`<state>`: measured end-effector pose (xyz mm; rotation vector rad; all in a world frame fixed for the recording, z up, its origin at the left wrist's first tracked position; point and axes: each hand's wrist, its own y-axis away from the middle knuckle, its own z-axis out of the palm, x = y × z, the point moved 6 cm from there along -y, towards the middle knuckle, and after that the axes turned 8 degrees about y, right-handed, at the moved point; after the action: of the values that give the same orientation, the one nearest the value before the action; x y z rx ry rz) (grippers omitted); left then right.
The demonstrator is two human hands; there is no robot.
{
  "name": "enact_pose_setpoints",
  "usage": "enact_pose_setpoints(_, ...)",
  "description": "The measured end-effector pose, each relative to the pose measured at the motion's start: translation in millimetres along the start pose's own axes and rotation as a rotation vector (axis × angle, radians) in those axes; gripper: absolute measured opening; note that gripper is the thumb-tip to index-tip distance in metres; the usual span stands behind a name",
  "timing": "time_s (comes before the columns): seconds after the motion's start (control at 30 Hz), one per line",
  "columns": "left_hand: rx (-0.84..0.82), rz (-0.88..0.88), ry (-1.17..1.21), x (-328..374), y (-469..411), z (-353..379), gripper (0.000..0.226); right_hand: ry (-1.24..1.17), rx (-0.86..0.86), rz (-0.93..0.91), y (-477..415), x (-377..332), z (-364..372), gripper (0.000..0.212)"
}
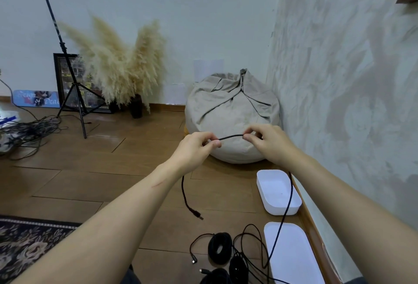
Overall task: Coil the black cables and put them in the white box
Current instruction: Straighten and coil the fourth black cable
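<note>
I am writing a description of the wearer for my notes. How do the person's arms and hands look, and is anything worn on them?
Both forearms are bare, with no sleeves in view. The left hand and right hand show no gloves, rings or watch. The left forearm has one short thin mark, like a scratch.

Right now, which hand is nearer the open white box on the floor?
Right. The right hand, pinching the black cable, is raised above the far end of the open white box; the left hand pinches it further left.
</note>
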<state>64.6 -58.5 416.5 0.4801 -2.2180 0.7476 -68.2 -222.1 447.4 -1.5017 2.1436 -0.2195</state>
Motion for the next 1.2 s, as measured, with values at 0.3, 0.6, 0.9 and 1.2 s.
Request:
enact_pose_setpoints(0.3, -0.008, -0.062, 0.040, -8, 1, -4, 0.022, -0.022, 0.034, 0.008, -4, 2, -4, 0.016)
enact_pose_setpoints(0.6, -0.071, -0.031, 0.094, 5, 2, 8, 0.023, 0.011, -0.055, -0.082, -2, -20, 9, 0.017)
enact_pose_setpoints(0.9, -0.102, -0.110, 0.244, -1, 6, 13, 0.027, -0.042, -0.054, -0.067, 2, -15, 11, 0.016)
enact_pose_setpoints(1.2, -0.145, -0.167, 0.356, -3, 9, 20, 0.028, 0.017, -0.028, -0.056, -4, -19, 1, 0.015)
